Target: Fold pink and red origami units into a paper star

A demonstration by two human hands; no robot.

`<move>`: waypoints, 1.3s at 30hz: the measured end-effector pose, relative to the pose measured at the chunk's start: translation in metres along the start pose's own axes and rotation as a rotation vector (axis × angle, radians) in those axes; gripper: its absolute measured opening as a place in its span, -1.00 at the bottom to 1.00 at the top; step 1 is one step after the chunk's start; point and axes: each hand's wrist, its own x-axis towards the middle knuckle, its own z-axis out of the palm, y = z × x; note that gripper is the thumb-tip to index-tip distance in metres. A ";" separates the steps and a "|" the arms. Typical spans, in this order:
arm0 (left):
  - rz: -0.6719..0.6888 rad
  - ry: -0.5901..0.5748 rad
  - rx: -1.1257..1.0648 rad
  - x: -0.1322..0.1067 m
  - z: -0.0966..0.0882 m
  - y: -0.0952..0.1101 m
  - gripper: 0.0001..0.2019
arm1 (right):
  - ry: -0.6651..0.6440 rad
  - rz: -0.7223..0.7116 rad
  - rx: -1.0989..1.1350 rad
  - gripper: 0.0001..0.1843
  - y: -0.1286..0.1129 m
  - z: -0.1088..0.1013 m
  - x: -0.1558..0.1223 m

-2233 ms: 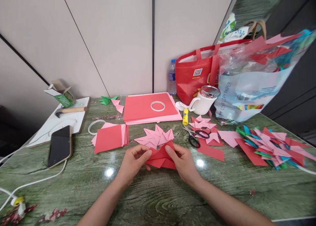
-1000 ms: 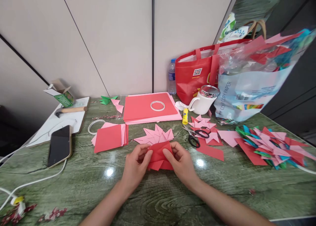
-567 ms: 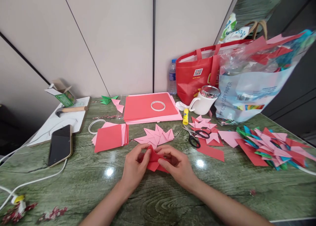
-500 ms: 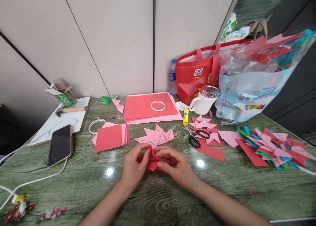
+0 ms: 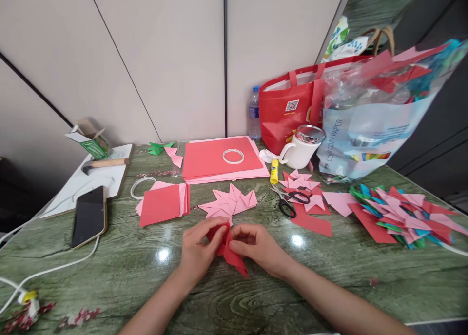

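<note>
A partly folded piece of red paper point(image 5: 234, 261) is held between both hands above the table's front middle. My left hand point(image 5: 201, 245) pinches its left side between thumb and fingers. On the other side, my right hand point(image 5: 258, 247) grips the paper's right part with thumb and fingertips. One red point hangs down toward the lower right. Just behind the hands lies a folded pink paper piece with several points point(image 5: 231, 202). To the left sits a stack of red and pink paper squares point(image 5: 161, 204). Scissors with black handles point(image 5: 290, 201) rest on paper pieces to the right.
Behind are large red sheets point(image 5: 208, 159) with a tape roll point(image 5: 233, 156) on top. A glue stick point(image 5: 274, 171), white mug point(image 5: 302, 149), red bag point(image 5: 278, 115) and plastic bag point(image 5: 358, 135) stand right. A colourful folded-paper pile point(image 5: 413, 218) lies far right; a phone point(image 5: 88, 217) left.
The red paper has been turned and folded inward between my fingers; its point now hangs lower right. My right hand has shifted slightly. The view has moved a little.
</note>
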 end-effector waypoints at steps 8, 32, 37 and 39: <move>-0.066 -0.066 -0.032 0.007 -0.004 -0.001 -0.89 | 0.061 0.058 0.058 -0.69 -0.005 0.003 -0.001; -0.003 0.080 -0.091 -0.006 -0.005 -0.023 -0.78 | 0.287 -0.286 -0.225 -0.78 -0.004 0.004 -0.007; 0.005 0.075 -0.107 -0.008 -0.001 -0.024 -0.63 | 0.269 -0.197 -0.088 -0.72 -0.008 0.005 -0.006; 0.021 0.034 -0.112 -0.007 0.000 -0.022 -0.60 | 0.268 -0.149 -0.044 -0.69 -0.008 0.004 -0.006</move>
